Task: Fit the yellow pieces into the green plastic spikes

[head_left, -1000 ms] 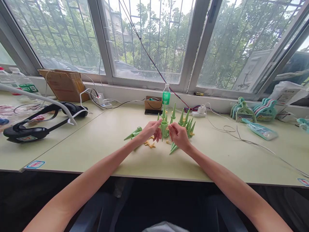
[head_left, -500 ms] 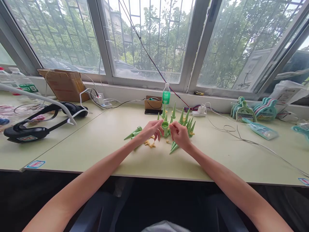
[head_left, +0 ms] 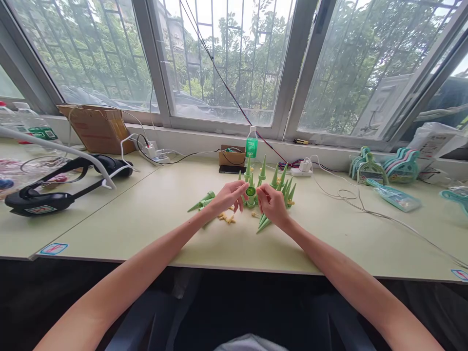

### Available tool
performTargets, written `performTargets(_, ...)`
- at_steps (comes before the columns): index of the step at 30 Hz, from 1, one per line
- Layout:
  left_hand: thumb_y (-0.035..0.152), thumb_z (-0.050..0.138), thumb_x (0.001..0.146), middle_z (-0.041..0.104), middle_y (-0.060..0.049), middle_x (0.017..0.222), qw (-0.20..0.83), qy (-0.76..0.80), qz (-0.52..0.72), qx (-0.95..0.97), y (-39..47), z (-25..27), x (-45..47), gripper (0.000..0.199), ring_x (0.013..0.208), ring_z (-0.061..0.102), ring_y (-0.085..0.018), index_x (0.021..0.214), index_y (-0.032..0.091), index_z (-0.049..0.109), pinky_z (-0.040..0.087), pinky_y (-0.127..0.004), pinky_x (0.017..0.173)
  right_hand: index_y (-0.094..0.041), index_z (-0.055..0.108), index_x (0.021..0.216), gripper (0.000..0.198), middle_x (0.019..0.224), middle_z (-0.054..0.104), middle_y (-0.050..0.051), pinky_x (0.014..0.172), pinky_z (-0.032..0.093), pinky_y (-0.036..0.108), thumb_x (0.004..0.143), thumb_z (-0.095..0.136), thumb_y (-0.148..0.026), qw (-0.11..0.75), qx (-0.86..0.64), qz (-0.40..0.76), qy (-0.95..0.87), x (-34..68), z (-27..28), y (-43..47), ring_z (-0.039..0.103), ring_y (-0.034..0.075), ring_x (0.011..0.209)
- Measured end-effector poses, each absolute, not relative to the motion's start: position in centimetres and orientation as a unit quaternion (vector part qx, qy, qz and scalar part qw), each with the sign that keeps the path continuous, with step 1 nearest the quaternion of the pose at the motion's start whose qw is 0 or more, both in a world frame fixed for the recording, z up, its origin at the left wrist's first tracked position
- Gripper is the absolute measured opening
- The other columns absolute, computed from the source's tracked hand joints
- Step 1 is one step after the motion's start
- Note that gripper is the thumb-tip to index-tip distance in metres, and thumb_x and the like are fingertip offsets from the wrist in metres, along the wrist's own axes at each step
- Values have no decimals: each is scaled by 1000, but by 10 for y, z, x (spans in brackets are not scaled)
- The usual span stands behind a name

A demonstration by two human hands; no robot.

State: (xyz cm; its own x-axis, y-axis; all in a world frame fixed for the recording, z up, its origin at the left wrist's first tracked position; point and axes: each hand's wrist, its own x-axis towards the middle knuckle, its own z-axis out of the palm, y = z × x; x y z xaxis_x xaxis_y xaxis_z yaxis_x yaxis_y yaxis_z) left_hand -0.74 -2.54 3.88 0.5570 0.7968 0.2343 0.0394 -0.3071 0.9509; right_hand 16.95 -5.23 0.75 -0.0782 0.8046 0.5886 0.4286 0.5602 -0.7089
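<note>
A green plastic plant watering spike (head_left: 250, 191) points its round open end toward me. My left hand (head_left: 231, 195) pinches its rim from the left with thumb and forefinger. Close against its right side is my right hand (head_left: 269, 199), fingertips pressed together; whatever lies in them is too small and covered to make out. Behind and right of the hands stand several green spikes (head_left: 284, 183), some with yellow pieces. More spikes lie left (head_left: 202, 201) and below the right hand (head_left: 263, 223). Small yellow valve-like pieces (head_left: 228, 219) are loose beneath my left hand, and another (head_left: 255, 214) sits between the hands.
A bottle with a green label (head_left: 251, 142), a small cardboard box (head_left: 232, 157) and a dark phone-like slab (head_left: 232, 169) stand behind. Black goggles (head_left: 54, 195) are on the left. White cables (head_left: 351, 195), a power strip (head_left: 302, 171) and plastic hangers (head_left: 402, 165) occupy the right.
The spike between my hands has tipped so that its open end faces me more directly. Both hands have barely moved.
</note>
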Motion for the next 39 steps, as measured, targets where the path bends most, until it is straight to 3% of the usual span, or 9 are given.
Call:
performTargets(8, 56, 54, 87, 59, -1, 69, 472, 284, 375, 745, -24, 37, -9, 44, 44, 60, -10, 100, 14, 56, 39, -16, 34, -21, 49, 77, 38, 52, 46, -3, 47, 35, 24, 95, 40, -53, 526, -425, 177, -715, 170, 7, -51, 43, 12, 44)
performTargets(27, 45, 62, 85, 55, -6, 104, 412, 252, 399, 780, -22, 33, -12, 39, 53, 62, -8, 114, 20, 53, 46, -17, 37, -20, 48, 77, 35, 53, 46, -4, 50, 33, 24, 96, 40, -47, 530, -414, 172, -720, 171, 5, -49, 42, 11, 46)
performTargets(39, 40, 65, 83, 52, -9, 116, 315, 244, 414, 818, -25, 30, -13, 51, 53, 60, -4, 126, 22, 45, 50, -16, 42, -21, 45, 74, 35, 51, 45, -4, 50, 33, 24, 97, 38, -47, 522, -420, 170, -723, 170, 5, -49, 41, 11, 46)
